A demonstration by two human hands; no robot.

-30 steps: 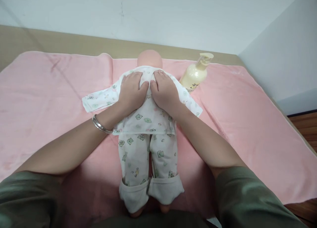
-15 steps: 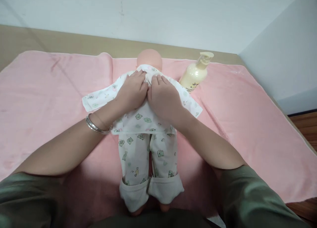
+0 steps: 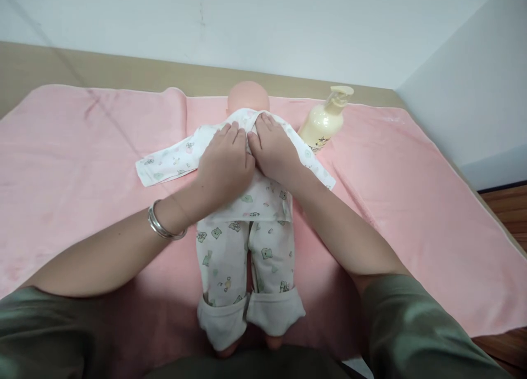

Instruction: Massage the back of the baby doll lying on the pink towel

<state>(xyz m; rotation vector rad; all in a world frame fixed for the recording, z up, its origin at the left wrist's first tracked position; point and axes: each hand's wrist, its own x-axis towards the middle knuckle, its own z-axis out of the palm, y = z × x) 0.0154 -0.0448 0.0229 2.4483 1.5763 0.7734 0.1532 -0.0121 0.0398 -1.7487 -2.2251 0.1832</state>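
Note:
A baby doll (image 3: pixel 248 96) lies with its head away from me, face hidden, in a white printed top (image 3: pixel 247 203) and matching trousers (image 3: pixel 224 258) with turned-up cuffs. My left hand (image 3: pixel 227 162) rests flat on the left of the doll's upper back, fingers stretched toward its head. On the right of the upper back lies my right hand (image 3: pixel 275 148), also flat, its fingertips near the collar. The thumbs meet close together at the middle. Neither hand grips the cloth visibly.
A pale yellow pump bottle (image 3: pixel 323 121) leans or stands beside the doll's right-hand sleeve. Under everything is a pink blanket (image 3: pixel 82 203) on a beige surface (image 3: pixel 123 71). A white wall (image 3: pixel 263 27) rises behind, and a second wall stands at the right.
My left hand has slid slightly down and toward me on the doll's back. My right hand has shifted a little up toward the collar. The doll and bottle stay about where they were.

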